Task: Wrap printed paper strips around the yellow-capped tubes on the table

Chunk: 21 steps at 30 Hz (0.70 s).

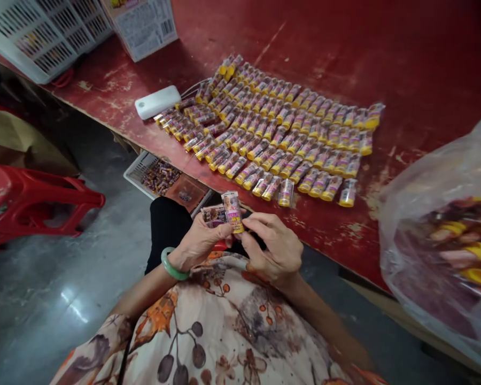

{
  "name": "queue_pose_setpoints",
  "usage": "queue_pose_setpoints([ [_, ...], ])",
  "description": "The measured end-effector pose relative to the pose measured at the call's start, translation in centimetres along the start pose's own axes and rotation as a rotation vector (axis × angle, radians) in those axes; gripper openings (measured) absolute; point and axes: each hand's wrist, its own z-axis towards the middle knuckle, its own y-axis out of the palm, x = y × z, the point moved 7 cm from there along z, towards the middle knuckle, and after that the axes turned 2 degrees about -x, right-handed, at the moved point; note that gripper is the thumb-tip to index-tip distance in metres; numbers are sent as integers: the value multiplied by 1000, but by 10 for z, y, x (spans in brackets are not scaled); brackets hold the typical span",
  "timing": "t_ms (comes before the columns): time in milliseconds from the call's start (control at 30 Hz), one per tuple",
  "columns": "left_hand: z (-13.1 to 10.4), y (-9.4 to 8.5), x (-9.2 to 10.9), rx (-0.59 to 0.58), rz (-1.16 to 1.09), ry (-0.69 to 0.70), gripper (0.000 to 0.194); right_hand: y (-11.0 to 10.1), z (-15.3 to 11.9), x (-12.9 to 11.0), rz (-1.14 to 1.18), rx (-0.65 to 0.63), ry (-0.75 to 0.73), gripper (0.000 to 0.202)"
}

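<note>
In the head view both forearms come in from the bottom edge and meet over the lap, wrists bent so the fingers point toward the bench (pixel 385 64). The left hand (pixel 198 243), with a green bangle (pixel 172 264) at its wrist, is curled shut around a small printed packet (pixel 213 215) that lies roughly level, its long axis running left to right. The right hand (pixel 274 248) is closed, thumb and fingertips pinched on the lower end of a small tube (pixel 232 211) with a yellow and pink label. The tube stands almost upright, tilted slightly left, its long axis running from the fingers up toward the bench edge, its top just beside the packet.

On the red, worn bench, rows of like tubes (pixel 272 128) lie side by side, most with their long axes slanting from lower left to upper right, yellow caps toward the near edge. A white power bank (pixel 157 101) rests at the rows' left end. A clear plastic bag (pixel 444 240) of more items fills the right side. A white basket (pixel 40 32) and a carton (pixel 142 24) sit at the far left, and a red stool (pixel 28 203) stands on the floor.
</note>
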Motion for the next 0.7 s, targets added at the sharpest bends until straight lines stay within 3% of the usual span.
queue_pose_setpoints([
  [233, 12, 16, -10, -19, 37, -35, 49, -12, -18, 4, -178, 65, -89, 34],
  [533, 22, 40, -24, -81, 53, -88, 35, -31, -36, 16, -314, 137, -45, 32],
  [700, 42, 73, -37, -220, 249, -185, 33, -54, -53, 25, -477, 164, 13, 38],
])
